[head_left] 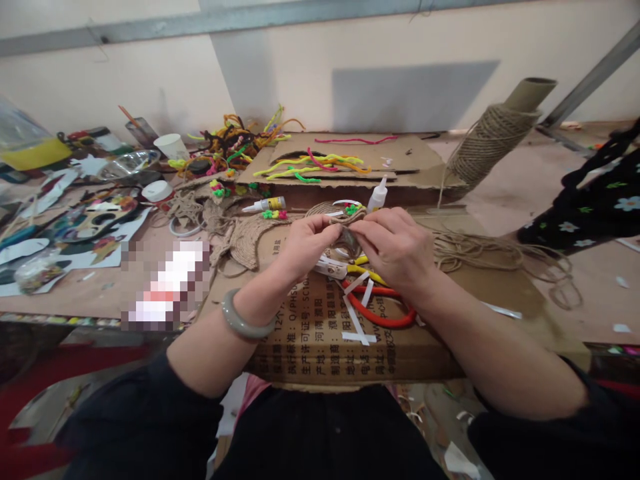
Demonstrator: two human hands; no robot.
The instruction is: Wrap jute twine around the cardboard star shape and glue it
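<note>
- Twine piece (351, 244), one: we find it between the two hands, raised over the cardboard sheet (320, 367) near the middle of the view.
- Left hand (309, 247), fingers pinched together on the near-left edge of the piece; a bangle (245, 319) sits at the wrist.
- Right hand (400, 243), fingers clamped on the opposite edge; we judge that the two grips keep a small, flexible thing taut and steady.
- Glue bottle (377, 196), upright just beyond the right hand, nozzle up, presumably for quick reach and against leaking; a second bottle (267, 205) lies on its side.
- Scissors (384, 322), orange and yellow at the handles, below the hands among paper strips (357, 327); probably set down within reach.
- Twine spool (493, 147), leaning at the right; loose twine (495, 257) lies in slack loops, which likely lets it pay out freely.
- Cardboard sheet, printed, on the counter (107, 297); it seems to serve as a work mat.
- Appearance of the piece: brown-grey, small, apparently curved; the fingers cover much of it, so we cannot tell its full outline.
</note>
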